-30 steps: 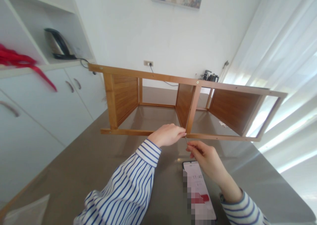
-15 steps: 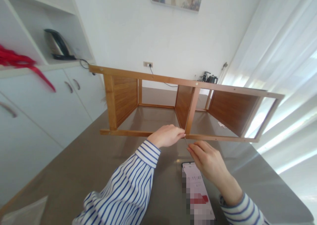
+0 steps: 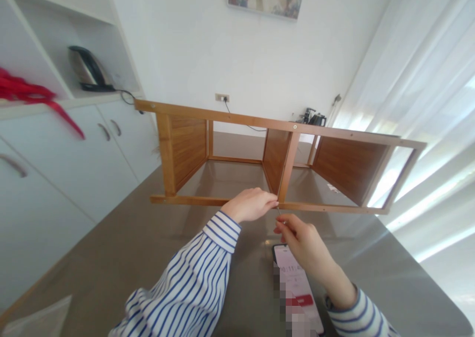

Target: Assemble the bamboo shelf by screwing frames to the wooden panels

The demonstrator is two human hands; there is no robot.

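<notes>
A wooden shelf rack (image 3: 208, 113) lies on its side across the table, its panels standing upright between the long rails. My left hand (image 3: 250, 204) is closed on the near lower rail, fingertips at the joint with the middle shelf. Just right of it, my right hand (image 3: 302, 235) pinches a thin metal hex key (image 3: 279, 211), whose tip meets the rail beside my left fingertips. Fingers hide most of the key and the screw spot. Under my right wrist lies a phone (image 3: 297, 277) with a timer on its screen, partly blurred out.
The grey table (image 3: 118, 258) carries the rack. A clear plastic bag (image 3: 40, 319) lies at the near left corner. White cabinets (image 3: 70, 164) stand at left with a kettle (image 3: 89, 70) and red ribbon (image 3: 29, 89). A curtain (image 3: 426, 104) hangs at right.
My right hand has shifted slightly left and turned about the hex key, its fingers now differently curled. My left hand and the rack stay in place.
</notes>
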